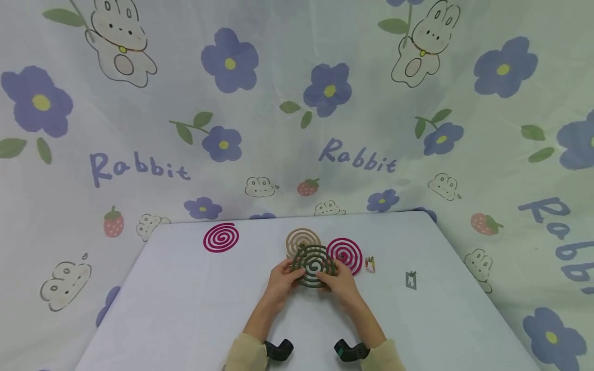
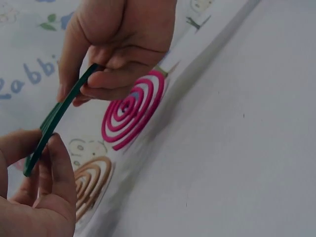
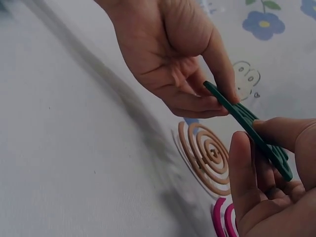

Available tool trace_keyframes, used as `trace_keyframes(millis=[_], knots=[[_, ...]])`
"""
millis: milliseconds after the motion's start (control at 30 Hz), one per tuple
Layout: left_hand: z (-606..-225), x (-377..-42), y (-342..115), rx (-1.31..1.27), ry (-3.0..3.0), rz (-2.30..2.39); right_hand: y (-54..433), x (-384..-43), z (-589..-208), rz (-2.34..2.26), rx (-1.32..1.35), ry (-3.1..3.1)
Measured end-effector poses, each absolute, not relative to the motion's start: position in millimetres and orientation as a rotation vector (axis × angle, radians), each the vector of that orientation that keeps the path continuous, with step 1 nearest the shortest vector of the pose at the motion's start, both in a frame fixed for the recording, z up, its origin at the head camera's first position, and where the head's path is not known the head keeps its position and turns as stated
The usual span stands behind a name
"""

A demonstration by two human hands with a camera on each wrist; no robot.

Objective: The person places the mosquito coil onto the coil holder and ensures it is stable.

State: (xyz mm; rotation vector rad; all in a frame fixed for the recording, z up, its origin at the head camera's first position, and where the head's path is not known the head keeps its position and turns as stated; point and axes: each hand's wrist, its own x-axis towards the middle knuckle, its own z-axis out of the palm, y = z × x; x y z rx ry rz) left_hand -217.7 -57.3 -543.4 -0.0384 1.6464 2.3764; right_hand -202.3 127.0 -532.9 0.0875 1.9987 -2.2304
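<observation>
A dark green spiral coil (image 1: pixel 314 265) is held just above the white table (image 1: pixel 195 304), between both hands. My left hand (image 1: pixel 289 273) pinches its left rim and my right hand (image 1: pixel 332 276) pinches its right rim. The left wrist view shows the green coil (image 2: pixel 64 108) edge-on, my left hand (image 2: pixel 47 163) gripping its low end and my right hand (image 2: pixel 106 74) its top end. In the right wrist view my right hand (image 3: pixel 259 153) pinches the green coil (image 3: pixel 237 111) from below while my left hand (image 3: pixel 197 94) holds its upper end.
Behind the hands a tan coil (image 1: pixel 302 240) and a pink coil (image 1: pixel 347 253) lie flat, with another pink coil (image 1: pixel 220 237) at the far left. A small packet (image 1: pixel 369 264) and a small metal stand (image 1: pixel 410 280) lie to the right. Rabbit-print cloth (image 1: pixel 297 129) backs the table.
</observation>
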Motion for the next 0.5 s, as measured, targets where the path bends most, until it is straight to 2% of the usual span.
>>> trace_keyframes(millis=[500], knots=[[-543, -223, -23, -0.030, 1.651, 2.348, 155, -199, -532, -2.232, 0.202, 2.056]])
